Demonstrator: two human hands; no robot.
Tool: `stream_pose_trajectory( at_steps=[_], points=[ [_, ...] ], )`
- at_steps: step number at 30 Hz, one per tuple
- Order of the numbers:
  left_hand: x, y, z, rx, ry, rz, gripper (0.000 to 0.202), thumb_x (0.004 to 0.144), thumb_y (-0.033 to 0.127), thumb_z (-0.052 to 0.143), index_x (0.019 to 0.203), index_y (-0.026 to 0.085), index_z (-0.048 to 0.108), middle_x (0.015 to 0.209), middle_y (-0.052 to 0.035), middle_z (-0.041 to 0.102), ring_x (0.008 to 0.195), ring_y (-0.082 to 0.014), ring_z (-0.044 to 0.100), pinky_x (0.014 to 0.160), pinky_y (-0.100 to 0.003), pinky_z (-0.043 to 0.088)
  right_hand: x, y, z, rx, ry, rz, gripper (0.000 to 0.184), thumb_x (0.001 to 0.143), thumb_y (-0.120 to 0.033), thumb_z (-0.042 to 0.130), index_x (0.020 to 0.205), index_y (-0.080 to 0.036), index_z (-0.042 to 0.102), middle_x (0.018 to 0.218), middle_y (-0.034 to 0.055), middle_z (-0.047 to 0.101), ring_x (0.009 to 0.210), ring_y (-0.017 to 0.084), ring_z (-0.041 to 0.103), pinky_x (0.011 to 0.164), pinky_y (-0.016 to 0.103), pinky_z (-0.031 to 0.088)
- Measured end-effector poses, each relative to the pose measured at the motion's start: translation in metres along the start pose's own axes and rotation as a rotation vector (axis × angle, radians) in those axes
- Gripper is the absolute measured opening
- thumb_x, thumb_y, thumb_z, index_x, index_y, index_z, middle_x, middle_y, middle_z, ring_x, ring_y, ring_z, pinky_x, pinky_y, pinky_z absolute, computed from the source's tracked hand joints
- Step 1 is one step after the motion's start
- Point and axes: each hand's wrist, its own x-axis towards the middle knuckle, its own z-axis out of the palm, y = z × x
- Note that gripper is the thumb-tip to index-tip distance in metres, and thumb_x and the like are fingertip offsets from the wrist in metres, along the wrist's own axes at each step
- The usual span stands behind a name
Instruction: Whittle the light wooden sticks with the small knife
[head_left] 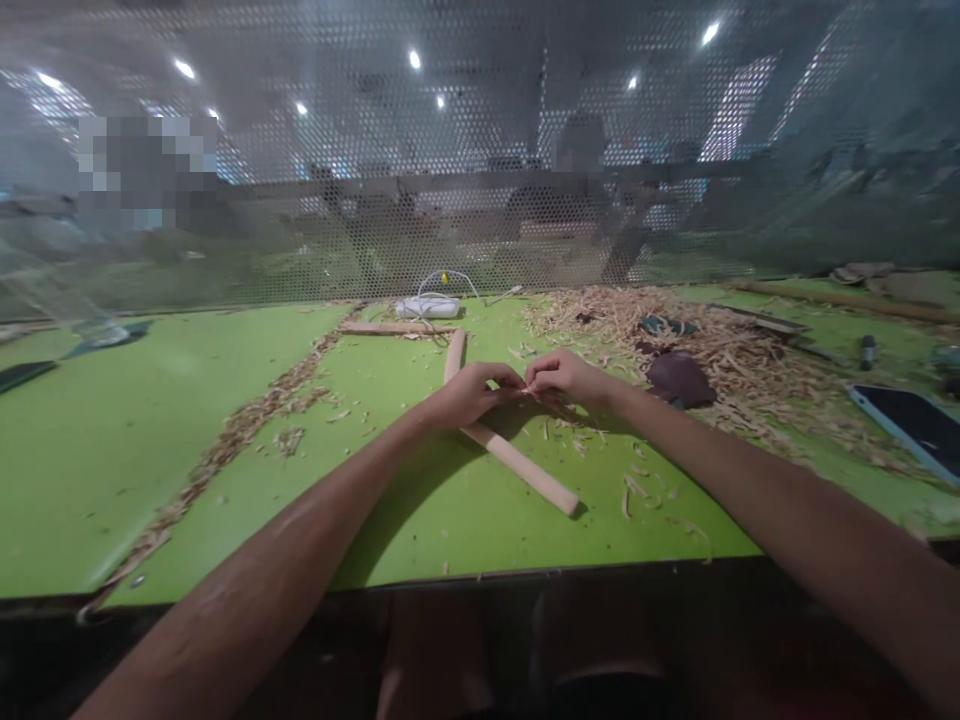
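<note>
My left hand [478, 393] and my right hand [564, 380] meet over the green tabletop, thumbs and fingers pinched together. Between their fingertips shows a tiny pale bit, too small to name. Below my left hand a smooth pale wooden stick [525, 468] slants toward the front edge, lying on the table. A second length of wood [455, 352] shows beyond that hand; the hand hides whether the two are one piece. Farther back another wooden stick [397, 328] lies crosswise. Thin curled wood shavings [634, 487] are scattered to the right of the slanting stick.
A large heap of shavings [720, 350] with a dark maroon object [681, 378] lies right. A phone [919, 425] rests at far right. A white power strip [427, 307] with cable sits by the mesh screen [450, 220]. Shavings line a table seam [225, 440] at left.
</note>
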Motion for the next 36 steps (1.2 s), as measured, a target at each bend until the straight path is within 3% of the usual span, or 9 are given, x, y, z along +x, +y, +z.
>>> stream_pose_trajectory(
  at_steps=[11,18,22,24,27,32,36],
  points=[
    [0.003,0.000,0.001,-0.009,0.086,-0.010,0.012,0.099,0.021,0.071,0.100,0.015,0.081,0.102,-0.0098,0.084,0.096,-0.0216,0.075,0.089,-0.035,0.059,0.004,0.005,0.005,0.067,0.167,-0.040,0.014,0.077,-0.029,0.071,0.067,-0.019,0.069,0.051,-0.0021,0.054,0.050,0.012,0.045,0.049,0.027,0.035],
    [0.003,0.005,0.000,0.034,0.104,-0.020,0.012,0.096,0.017,0.070,0.098,0.015,0.082,0.100,-0.0094,0.084,0.094,-0.0216,0.075,0.090,-0.036,0.061,0.001,0.002,0.008,0.048,0.197,-0.047,0.015,0.078,-0.027,0.070,0.066,-0.018,0.068,0.052,-0.0013,0.053,0.052,0.013,0.045,0.052,0.028,0.035],
    [0.001,0.008,-0.003,0.118,0.068,-0.075,0.012,0.092,0.010,0.072,0.091,0.015,0.083,0.098,-0.0103,0.084,0.091,-0.0224,0.075,0.090,-0.038,0.062,0.002,0.002,-0.001,0.080,0.180,-0.093,0.021,0.077,-0.027,0.068,0.059,-0.021,0.060,0.053,-0.0008,0.051,0.051,0.013,0.043,0.052,0.029,0.034],
    [0.001,0.007,-0.005,0.100,0.083,-0.113,0.010,0.091,0.011,0.073,0.089,0.014,0.083,0.098,-0.0113,0.084,0.090,-0.0227,0.076,0.090,-0.039,0.063,0.005,0.004,-0.010,0.082,0.249,-0.135,0.025,0.081,-0.029,0.069,0.059,-0.022,0.057,0.055,-0.0002,0.051,0.052,0.013,0.043,0.053,0.030,0.035],
    [0.002,0.006,-0.005,-0.011,0.146,-0.120,0.009,0.095,0.017,0.075,0.096,0.014,0.084,0.100,-0.0119,0.084,0.092,-0.0222,0.077,0.091,-0.039,0.063,0.010,0.010,-0.022,-0.068,0.379,-0.124,0.031,0.087,-0.039,0.076,0.065,-0.023,0.060,0.054,-0.0007,0.050,0.053,0.015,0.043,0.054,0.031,0.035],
    [0.001,0.002,-0.003,-0.105,0.165,-0.146,0.011,0.096,0.023,0.077,0.096,0.014,0.083,0.096,-0.0110,0.085,0.083,-0.0191,0.075,0.085,-0.036,0.063,0.011,0.019,-0.020,-0.301,0.434,-0.116,0.047,0.090,-0.059,0.081,0.068,-0.022,0.063,0.064,0.0019,0.056,0.062,0.017,0.047,0.060,0.032,0.037],
    [0.002,-0.002,0.000,-0.089,0.185,-0.147,0.012,0.095,0.025,0.078,0.093,0.014,0.082,0.091,-0.0093,0.084,0.080,-0.0189,0.074,0.082,-0.034,0.061,0.007,0.013,-0.009,-0.289,0.297,-0.103,0.034,0.096,-0.053,0.074,0.099,-0.019,0.078,0.080,0.0056,0.068,0.066,0.017,0.053,0.061,0.032,0.040]
  ],
)
